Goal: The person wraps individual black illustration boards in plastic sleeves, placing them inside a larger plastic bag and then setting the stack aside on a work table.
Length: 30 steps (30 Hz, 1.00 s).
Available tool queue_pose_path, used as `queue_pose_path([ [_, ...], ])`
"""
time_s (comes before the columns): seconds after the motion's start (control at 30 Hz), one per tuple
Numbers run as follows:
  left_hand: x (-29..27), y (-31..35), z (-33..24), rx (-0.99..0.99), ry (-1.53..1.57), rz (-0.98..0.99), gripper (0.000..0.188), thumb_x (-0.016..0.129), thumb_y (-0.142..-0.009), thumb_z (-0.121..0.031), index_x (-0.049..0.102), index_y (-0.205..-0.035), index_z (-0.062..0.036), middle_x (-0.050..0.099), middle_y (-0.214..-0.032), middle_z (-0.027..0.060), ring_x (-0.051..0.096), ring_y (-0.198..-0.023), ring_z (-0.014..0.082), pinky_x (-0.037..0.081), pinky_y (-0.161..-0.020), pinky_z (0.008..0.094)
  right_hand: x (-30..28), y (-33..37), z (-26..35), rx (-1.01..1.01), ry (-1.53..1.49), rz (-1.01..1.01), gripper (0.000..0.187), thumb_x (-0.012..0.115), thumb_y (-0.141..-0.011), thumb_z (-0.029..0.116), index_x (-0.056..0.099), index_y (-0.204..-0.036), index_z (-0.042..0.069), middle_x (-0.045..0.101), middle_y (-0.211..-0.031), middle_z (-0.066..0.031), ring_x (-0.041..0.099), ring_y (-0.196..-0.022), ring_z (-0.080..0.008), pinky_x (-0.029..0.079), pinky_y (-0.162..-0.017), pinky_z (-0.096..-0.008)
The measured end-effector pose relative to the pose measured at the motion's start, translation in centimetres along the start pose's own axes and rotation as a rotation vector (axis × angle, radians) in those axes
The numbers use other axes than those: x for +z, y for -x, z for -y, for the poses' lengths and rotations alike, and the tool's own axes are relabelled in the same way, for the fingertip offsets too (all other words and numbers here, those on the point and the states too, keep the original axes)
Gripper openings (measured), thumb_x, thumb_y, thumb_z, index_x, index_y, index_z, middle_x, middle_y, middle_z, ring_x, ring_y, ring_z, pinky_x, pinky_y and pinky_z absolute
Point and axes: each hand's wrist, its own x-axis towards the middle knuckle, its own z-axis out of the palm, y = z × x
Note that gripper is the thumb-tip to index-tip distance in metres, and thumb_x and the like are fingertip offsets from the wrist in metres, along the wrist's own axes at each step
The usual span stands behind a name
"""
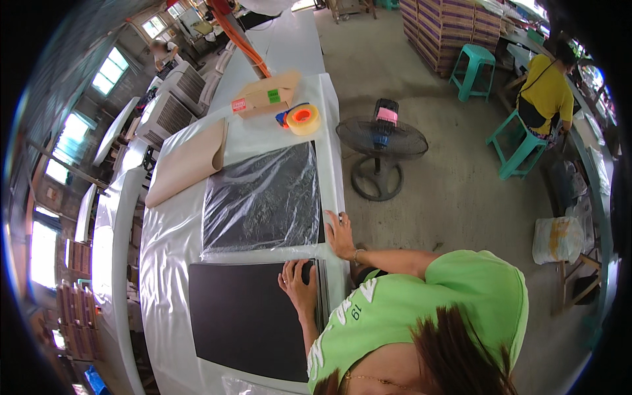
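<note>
My left hand rests on the right part of a stack of black sheets, near its far edge. Its fingers are bent around a small dark shape that I cannot make out. My right hand lies on the table's right edge, fingers spread, with nothing visible in it. Just beyond the stack is a second dark pile under wrinkled clear plastic, and my right fingers are beside its near right corner.
A folded brown sheet, an open cardboard box and tape rolls lie farther up the white-covered table. A standing fan is right of it. Another person sits on a green stool at far right.
</note>
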Motion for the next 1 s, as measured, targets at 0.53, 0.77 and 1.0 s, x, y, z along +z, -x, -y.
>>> queue_pose_path([
  [0.53, -0.9, -0.1, -0.2, -0.023, 0.051, -0.078, 0.02, 0.07, -0.083, -0.023, 0.067, -0.101, -0.0137, 0.06, -0.112, 0.0025, 0.05, -0.12, 0.0234, 0.026, -0.106, 0.0418, 0.9, 0.4, -0.1, -0.018, 0.034, -0.011, 0.05, 0.056, -0.092, 0.02, 0.042, -0.14, 0.025, 0.041, -0.127, -0.0256, 0.046, -0.112, -0.0455, 0.043, -0.091, -0.0537],
  [0.77, -0.9, -0.1, -0.4, -0.024, 0.058, -0.053, 0.019, 0.068, -0.085, -0.024, 0.067, -0.101, -0.0136, 0.06, -0.113, 0.0034, 0.049, -0.121, 0.0244, 0.026, -0.106, 0.0422, 0.6, 0.4, -0.1, -0.052, 0.008, -0.03, 0.047, 0.055, -0.094, 0.018, 0.042, -0.139, 0.02, 0.041, -0.123, -0.0276, 0.045, -0.109, -0.0472, 0.041, -0.092, -0.0535],
  [1.0, -0.7, 0.0, -0.1, -0.025, 0.061, -0.065, 0.018, 0.067, -0.086, -0.023, 0.067, -0.101, -0.0128, 0.06, -0.114, 0.0035, 0.05, -0.121, 0.0241, 0.026, -0.106, 0.0415, 0.4, 0.4, 0.1, -0.073, -0.008, -0.042, 0.047, 0.054, -0.094, 0.016, 0.041, -0.139, 0.018, 0.04, -0.122, -0.0285, 0.044, -0.109, -0.0481, 0.04, -0.092, -0.0543],
])
